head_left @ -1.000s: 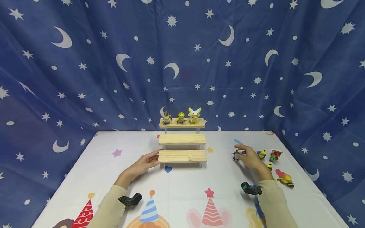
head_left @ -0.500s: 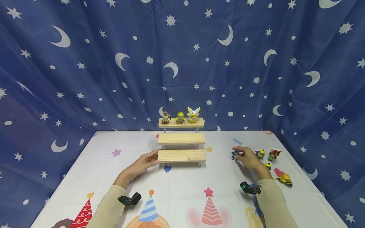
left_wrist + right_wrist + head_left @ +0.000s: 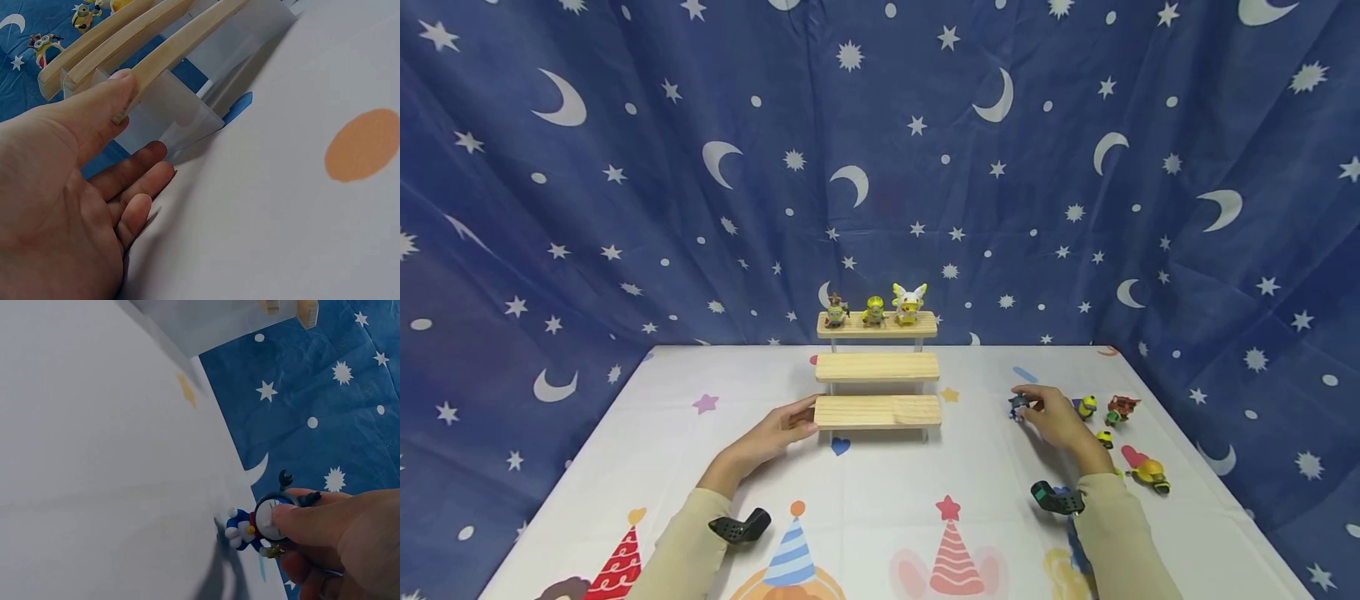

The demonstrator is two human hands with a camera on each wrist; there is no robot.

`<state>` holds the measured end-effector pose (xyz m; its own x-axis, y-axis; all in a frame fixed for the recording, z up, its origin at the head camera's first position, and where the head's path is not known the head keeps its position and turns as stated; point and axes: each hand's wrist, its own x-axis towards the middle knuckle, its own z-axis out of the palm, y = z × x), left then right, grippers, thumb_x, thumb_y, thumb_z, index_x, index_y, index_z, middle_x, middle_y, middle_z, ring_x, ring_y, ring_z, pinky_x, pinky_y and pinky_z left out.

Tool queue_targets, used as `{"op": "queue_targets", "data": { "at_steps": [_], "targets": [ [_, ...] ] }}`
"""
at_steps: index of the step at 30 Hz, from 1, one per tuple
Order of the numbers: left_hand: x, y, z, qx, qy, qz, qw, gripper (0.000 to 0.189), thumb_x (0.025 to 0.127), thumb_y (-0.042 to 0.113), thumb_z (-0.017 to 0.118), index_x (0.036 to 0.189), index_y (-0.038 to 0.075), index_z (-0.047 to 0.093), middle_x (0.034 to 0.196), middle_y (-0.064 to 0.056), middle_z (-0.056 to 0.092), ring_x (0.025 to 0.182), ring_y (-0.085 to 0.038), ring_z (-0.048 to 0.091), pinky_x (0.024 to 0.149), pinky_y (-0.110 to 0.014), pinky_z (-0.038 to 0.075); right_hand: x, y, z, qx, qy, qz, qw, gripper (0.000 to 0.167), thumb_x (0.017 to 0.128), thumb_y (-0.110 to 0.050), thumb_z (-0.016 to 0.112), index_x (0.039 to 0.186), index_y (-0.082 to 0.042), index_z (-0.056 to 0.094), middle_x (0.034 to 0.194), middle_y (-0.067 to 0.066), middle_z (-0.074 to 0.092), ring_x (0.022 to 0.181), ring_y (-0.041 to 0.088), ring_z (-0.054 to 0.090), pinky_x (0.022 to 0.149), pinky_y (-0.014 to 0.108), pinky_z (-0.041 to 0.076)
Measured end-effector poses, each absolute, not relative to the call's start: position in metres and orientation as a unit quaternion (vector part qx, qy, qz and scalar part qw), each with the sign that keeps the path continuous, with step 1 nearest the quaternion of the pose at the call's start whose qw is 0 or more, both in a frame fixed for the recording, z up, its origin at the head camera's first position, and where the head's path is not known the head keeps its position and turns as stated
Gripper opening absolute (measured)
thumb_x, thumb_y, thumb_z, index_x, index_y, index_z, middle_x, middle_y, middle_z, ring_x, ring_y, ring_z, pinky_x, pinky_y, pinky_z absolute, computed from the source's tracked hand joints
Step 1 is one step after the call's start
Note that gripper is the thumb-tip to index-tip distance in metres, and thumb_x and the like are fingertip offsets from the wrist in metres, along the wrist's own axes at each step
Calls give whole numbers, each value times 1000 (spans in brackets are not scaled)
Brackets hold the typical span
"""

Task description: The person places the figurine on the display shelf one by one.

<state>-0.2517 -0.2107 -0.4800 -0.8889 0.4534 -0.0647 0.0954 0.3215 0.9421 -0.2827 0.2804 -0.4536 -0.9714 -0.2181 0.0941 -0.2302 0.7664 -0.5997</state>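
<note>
A three-tier wooden display stand (image 3: 877, 410) with clear supports stands at the middle of the table. My left hand (image 3: 775, 432) grips the left end of its lowest plank; in the left wrist view the thumb (image 3: 115, 87) lies on the plank's end, the other fingers loosely bent below. To the right of the stand, my right hand (image 3: 1054, 417) pinches a small blue-and-white cat figurine (image 3: 270, 520) by its head. It wears a dark horned hood and a yellow bell, and its feet point toward the table in the right wrist view.
Three figurines stand on the top tier, including a white-eared one (image 3: 909, 305). Right of my right hand are a yellow-and-blue figurine (image 3: 1086, 407), a brown-and-green one (image 3: 1122, 409) and a yellow one (image 3: 1151, 474) lying down. A blue starry curtain (image 3: 880, 167) hangs behind.
My right hand's fingers have shifted slightly on the cat figurine, which shows more of itself now. The left hand stays at the stand.
</note>
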Motion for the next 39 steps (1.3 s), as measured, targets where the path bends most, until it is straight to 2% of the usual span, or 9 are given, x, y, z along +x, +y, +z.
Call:
{"op": "queue_targets", "data": {
  "at_steps": [10, 16, 24, 31, 39],
  "targets": [
    [-252, -210, -480, 163, 794, 562, 165, 70, 103, 29, 58, 161, 8, 26, 158, -23, 41, 145, -40, 43, 123, -57, 30, -285, 279, -451, 126, -931, 338, 54, 38, 94, -4, 66, 132, 3, 63, 116, 26, 69, 90, 25, 58, 69, 27, 45],
    [-252, -210, -482, 154, 796, 560, 169, 70, 103, 30, 59, 161, 9, 25, 159, -22, 41, 145, -39, 43, 123, -55, 30, -283, 278, -448, 121, -930, 343, 58, 40, 96, -10, 68, 133, 2, 62, 117, 25, 69, 94, 27, 59, 71, 29, 45],
    [-253, -210, -481, 168, 794, 561, 162, 70, 104, 27, 58, 161, 6, 25, 158, -25, 41, 144, -41, 43, 122, -56, 32, -284, 270, -443, 115, -930, 343, 70, 39, 97, -13, 67, 134, -1, 62, 119, 23, 70, 96, 28, 59, 72, 30, 45],
    [-251, -210, -480, 156, 796, 561, 167, 70, 103, 29, 59, 161, 8, 25, 159, -24, 40, 145, -40, 43, 122, -56, 31, -282, 260, -440, 118, -930, 342, 58, 38, 99, -15, 65, 135, -1, 61, 119, 23, 70, 94, 27, 59, 68, 29, 46],
    [-253, -211, -480, 158, 797, 559, 164, 70, 103, 29, 59, 161, 8, 25, 159, -23, 39, 146, -41, 42, 122, -55, 32, -277, 244, -426, 143, -921, 354, 79, 39, 96, -12, 69, 135, -4, 63, 117, 22, 70, 93, 26, 59, 64, 26, 46]
  ]
}}
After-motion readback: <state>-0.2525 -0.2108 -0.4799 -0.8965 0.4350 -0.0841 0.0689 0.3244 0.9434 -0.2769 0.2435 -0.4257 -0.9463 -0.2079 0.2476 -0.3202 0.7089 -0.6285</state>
